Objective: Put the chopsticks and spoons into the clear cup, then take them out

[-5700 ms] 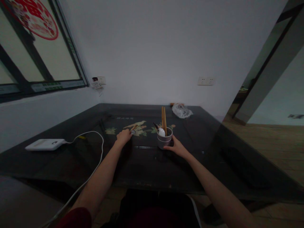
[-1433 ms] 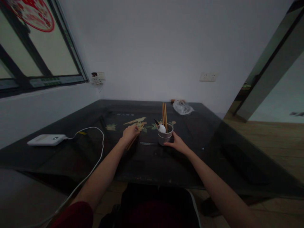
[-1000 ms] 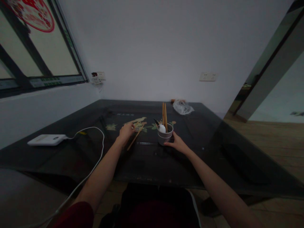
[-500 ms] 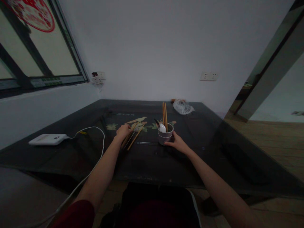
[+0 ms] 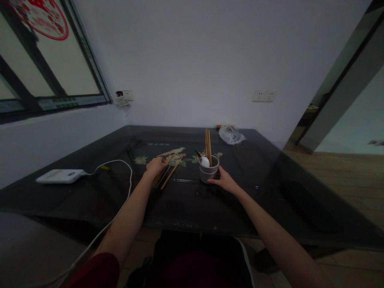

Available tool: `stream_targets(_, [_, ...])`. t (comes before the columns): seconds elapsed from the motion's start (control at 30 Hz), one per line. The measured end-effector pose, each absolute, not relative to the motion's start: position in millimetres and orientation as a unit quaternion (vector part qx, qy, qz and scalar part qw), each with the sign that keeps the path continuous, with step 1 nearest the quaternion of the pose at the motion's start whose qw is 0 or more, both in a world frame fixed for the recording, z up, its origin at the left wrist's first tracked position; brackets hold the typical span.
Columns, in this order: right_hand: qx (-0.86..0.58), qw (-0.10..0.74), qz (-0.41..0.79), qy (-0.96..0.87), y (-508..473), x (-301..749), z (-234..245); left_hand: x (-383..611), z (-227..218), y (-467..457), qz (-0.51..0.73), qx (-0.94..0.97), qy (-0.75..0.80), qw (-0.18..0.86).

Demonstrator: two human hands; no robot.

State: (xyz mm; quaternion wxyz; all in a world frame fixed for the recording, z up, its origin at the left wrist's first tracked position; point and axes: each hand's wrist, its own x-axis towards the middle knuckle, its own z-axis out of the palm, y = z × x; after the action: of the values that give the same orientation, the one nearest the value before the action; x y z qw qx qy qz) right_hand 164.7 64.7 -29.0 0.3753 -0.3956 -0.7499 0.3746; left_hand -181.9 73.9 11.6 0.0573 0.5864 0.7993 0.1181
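Right hand (image 5: 224, 181) clasps the cup (image 5: 207, 174); left hand (image 5: 155, 166) is at chopsticks (image 5: 171, 173), its grip I cannot tell.

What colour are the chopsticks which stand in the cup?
The chopsticks in the cup are yellowish brown; the head view shows them best.

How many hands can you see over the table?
2. The left hand is at the chopsticks lying on the table; the right hand is at the side of the cup, which partly hides it.
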Motion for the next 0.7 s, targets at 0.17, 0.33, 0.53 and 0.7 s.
stream_targets(0.17, [-0.392, 0.375, 0.38, -0.749, 63, 164, -27, -180, 17, 72, 0.142, 0.593, 0.791, 0.041])
stream_targets(0.33, [-0.384, 0.379, 0.382, -0.75, 59, 163, -22, -167, 25, 72, 0.241, 0.656, 0.715, -0.011])
stream_targets(0.53, [-0.385, 0.386, 0.38, -0.747, 57, 162, -21, -146, 23, 75, 0.308, 0.73, 0.61, -0.001])
stream_targets(0.7, [-0.381, 0.385, 0.379, -0.75, 58, 162, -22, -124, 24, 69, 0.363, 0.764, 0.53, 0.065])
